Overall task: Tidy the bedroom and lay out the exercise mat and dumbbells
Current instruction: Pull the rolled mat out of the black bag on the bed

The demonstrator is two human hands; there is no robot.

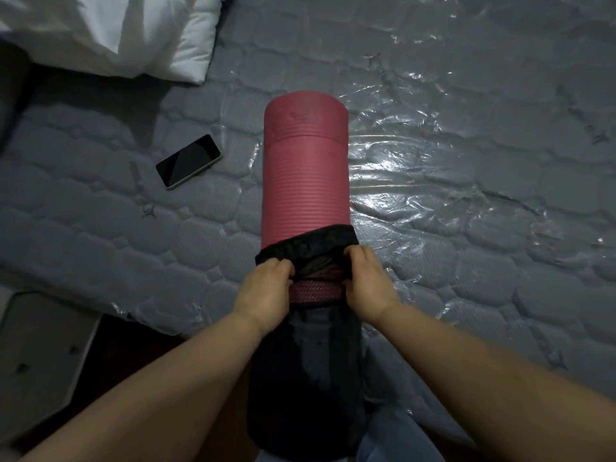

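Grey quilted plastic-wrapped mattress holds the rolled pink foam exercise mat. Left hand and right hand both pinch the black fabric carry bag; best to pull evenly.

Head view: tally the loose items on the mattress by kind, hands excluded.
Rolled pink mat: 1
Black carry bag, gripped at its rim by both hands: 1
Phone: 1
White duvet: 1
Total: 4
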